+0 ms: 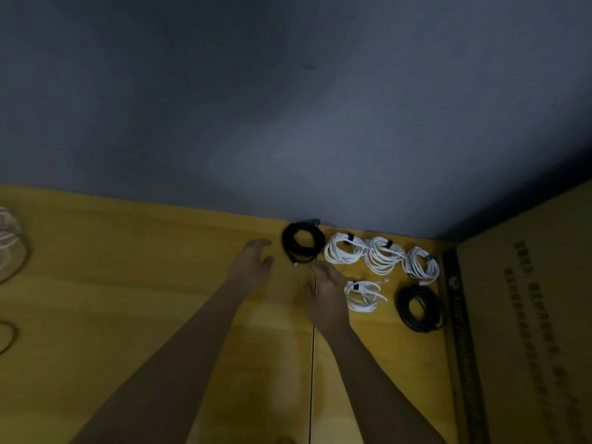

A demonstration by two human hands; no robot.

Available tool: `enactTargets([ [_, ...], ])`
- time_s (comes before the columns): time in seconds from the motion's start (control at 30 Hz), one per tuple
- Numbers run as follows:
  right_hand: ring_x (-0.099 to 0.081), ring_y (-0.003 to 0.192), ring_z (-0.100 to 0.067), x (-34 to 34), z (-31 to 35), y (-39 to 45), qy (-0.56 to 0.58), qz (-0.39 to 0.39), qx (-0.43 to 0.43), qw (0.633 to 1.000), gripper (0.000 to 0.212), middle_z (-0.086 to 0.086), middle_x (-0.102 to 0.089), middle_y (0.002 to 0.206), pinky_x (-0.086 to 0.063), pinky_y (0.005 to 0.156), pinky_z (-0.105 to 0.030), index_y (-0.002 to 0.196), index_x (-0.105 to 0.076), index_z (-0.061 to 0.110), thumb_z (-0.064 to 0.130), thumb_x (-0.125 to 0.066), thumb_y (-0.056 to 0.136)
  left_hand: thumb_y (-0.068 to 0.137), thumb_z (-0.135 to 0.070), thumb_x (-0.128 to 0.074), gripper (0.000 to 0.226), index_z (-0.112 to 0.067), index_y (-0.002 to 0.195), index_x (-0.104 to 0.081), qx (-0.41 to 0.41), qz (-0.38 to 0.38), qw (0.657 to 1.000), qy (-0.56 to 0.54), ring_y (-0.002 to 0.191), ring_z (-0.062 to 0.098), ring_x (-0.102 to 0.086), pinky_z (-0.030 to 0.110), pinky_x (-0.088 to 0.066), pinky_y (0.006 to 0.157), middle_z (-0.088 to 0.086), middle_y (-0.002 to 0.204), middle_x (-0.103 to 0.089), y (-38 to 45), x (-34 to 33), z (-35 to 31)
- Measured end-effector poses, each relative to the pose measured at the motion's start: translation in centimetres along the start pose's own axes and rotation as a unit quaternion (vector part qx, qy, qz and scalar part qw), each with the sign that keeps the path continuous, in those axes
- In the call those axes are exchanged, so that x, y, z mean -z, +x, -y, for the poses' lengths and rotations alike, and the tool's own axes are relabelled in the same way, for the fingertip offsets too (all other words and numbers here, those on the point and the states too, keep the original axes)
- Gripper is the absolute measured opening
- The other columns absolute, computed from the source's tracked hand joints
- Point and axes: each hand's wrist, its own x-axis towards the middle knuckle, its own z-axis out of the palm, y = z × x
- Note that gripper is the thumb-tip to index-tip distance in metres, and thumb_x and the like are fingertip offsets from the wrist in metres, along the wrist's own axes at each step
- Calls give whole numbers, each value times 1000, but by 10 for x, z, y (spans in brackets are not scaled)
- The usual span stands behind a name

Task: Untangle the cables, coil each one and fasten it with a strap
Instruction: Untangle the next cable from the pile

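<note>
Six coiled cables sit bunched at the far right corner of the yellow desk (pixel 128 283), up against the grey wall (pixel 288 107). Black coil (pixel 302 243) at the far edge, loops round and fairly tidy, one end poking out toward the near side; can't tell if it has a strap. Just right of it, a row of 3 white coils along the far edge: first (pixel 344 248) and second (pixel 382 254) each w/ a dark strap near the top, third (pixel 421 262) w/ a dark band on its right side. Nearer row: a smaller, flatter white coil (pixel 363 294) w/ a dark strap at its left end, and a second black coil (pixel 420 309) beside the right edge, touching or nearly touching a dark printed strip (pixel 461 331). A cardboard box (pixel 538 315) w/ blurred print walls off the right side. Left hand (pixel 253 262) is open, fingers loosely spread, just left of the far black coil, not touching it. Right hand (pixel 326 290) also open, fingers relaxed, holding nothing, between that black coil and the small white coil, close to both. A thin dark seam (pixel 312 363) runs near-to-far down the desk under the right wrist. Left of the arms is a wide bare stretch of desk; at the left edge, blurred loose cable loops (pixel 9 245), pale above, and a darker loop (pixel 8 336) nearer, both cut off by the frame.
</note>
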Motion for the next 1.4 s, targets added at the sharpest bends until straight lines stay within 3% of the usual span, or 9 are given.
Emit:
enactTargets([
  [0.13,-35,134,-32,5,23,-25,-42,38,30,998,40,-13,-38,145,-36,108,-41,136,-50,7,15,-49,97,101,-22,-45,36,-11,135,-49,19,-27,996,79,116,29,-55,40,-47,93,10,133,-55,-56,25,19],
  [0.3,-35,131,-27,-7,82,-39,-167,79,150,971,39,-8,-41,141,-36,106,-38,136,-50,11,24,-46,99,103,-26,-40,33,-14,132,-50,66,-72,982,160,106,29,-59,41,-50,83,8,125,-59,-140,74,53],
  [0.47,-38,126,-23,-48,188,-56,-201,94,255,941,35,-3,-43,134,-42,98,-34,134,-51,15,23,-43,101,104,-27,-38,30,-13,125,-54,132,-140,960,202,98,28,-60,37,-48,71,9,115,-62,-224,152,108],
  [0.73,-38,126,-20,-156,379,-113,-182,153,370,898,37,0,-41,136,-46,92,-34,136,-48,19,24,-43,100,103,-28,-36,31,-11,117,-57,231,-230,929,177,95,31,-60,35,-44,66,11,111,-62,-353,292,240],
  [0.93,-38,128,-24,-277,516,-154,-198,184,379,885,38,-5,-37,144,-44,97,-41,137,-47,15,25,-44,100,102,-29,-39,30,-12,115,-60,270,-288,909,137,95,30,-61,37,-51,72,10,110,-64,-432,408,371],
  [1.1,-43,125,-26,-372,609,-182,-173,202,372,889,36,-5,-40,142,-48,92,-42,133,-51,16,26,-46,99,102,-29,-40,31,-12,118,-60,289,-307,895,146,97,30,-61,38,-53,77,10,110,-65,-478,483,462],
  [1.4,-43,127,-24,-502,683,-185,-141,256,334,896,35,-4,-42,140,-47,93,-39,132,-53,16,24,-50,98,102,-30,-39,31,-15,120,-58,297,-241,916,121,98,27,-62,41,-54,81,7,113,-64,-474,551,595],
])
